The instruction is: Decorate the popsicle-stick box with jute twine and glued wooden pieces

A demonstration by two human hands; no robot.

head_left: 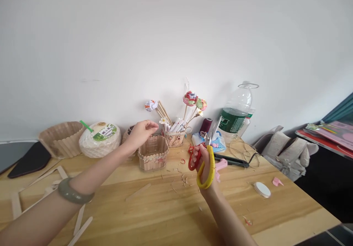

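My right hand (203, 161) grips a pair of scissors (212, 165) with one yellow and one red handle loop; the metal blades point up and away. My left hand (142, 132), below a green bangle on the wrist, hovers over a small basket (152, 159) made of wooden craft sticks with a beaded rim. Its fingers reach out to the right, and nothing shows in them. Behind it stands a pen holder (175, 138) with white pens, sticks and paper flowers (191, 99). Wood shavings (185, 179) lie between my hands.
At left stand a larger stick basket (63, 145) and a wrapped coconut (99, 143) with a green straw, near loose craft sticks (79, 225). A big bottle (234, 119), thread spool (205, 125), pink glue gun (220, 165) and white round lid (261, 189) sit at right.
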